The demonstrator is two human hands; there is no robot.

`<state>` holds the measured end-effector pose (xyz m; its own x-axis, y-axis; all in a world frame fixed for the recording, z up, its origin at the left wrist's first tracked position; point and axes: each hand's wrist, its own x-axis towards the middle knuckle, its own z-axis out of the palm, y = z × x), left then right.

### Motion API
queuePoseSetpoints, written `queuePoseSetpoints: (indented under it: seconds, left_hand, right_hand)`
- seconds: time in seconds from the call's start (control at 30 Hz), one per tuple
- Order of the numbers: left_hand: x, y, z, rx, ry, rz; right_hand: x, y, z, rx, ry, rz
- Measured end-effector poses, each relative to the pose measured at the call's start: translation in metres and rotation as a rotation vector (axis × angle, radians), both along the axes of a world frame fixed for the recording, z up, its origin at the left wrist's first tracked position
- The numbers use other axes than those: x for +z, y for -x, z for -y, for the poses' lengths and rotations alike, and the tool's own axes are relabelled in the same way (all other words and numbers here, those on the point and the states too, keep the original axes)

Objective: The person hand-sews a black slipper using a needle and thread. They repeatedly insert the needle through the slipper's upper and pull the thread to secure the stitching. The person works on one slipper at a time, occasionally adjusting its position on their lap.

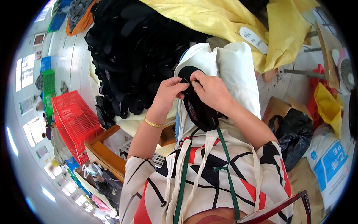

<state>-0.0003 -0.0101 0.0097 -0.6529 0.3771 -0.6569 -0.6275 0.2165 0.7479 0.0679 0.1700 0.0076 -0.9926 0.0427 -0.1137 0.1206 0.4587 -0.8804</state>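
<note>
My left hand point(170, 90) and my right hand point(212, 90) meet over my lap with fingers pinched. Between them is a soft black cloth piece point(197, 111), long and slipper-shaped, with a rounded end above the fingers and a dark patterned patch lower down. My left thumb and fingers grip one edge near the rounded end; the right ones press close beside them. Whatever fine thing may sit between the fingertips is too small to make out. White cloth point(238, 74) covers my lap under the piece. Ahead and to the left lies a big heap of similar black pieces point(138, 56).
Yellow sacking point(209, 15) spreads beyond my knees, with a white sole-shaped card point(253, 40) on it. At left stand a red plastic crate point(76, 121) and a wooden drawer point(108, 149). On the right are a black plastic bag point(294, 134), a printed white sack point(330, 164) and a fan point(346, 71).
</note>
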Motion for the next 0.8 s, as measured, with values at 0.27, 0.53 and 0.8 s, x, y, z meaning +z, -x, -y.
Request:
queuePoseSetpoints:
  seconds: [0.27, 0.53, 0.8]
  left_hand:
    - [-0.002, 0.001, -0.003, -0.076, -0.006, -0.055]
    - [-0.003, -0.001, -0.003, -0.037, 0.009, -0.068]
    - [-0.003, 0.001, -0.001, -0.118, 0.036, -0.142]
  right_hand:
    - [-0.015, 0.012, 0.006, -0.114, 0.169, -0.115]
    - [-0.010, 0.026, -0.024, -0.182, 1.030, 0.319]
    - [-0.043, -0.018, -0.184, -1.046, 1.612, -0.273]
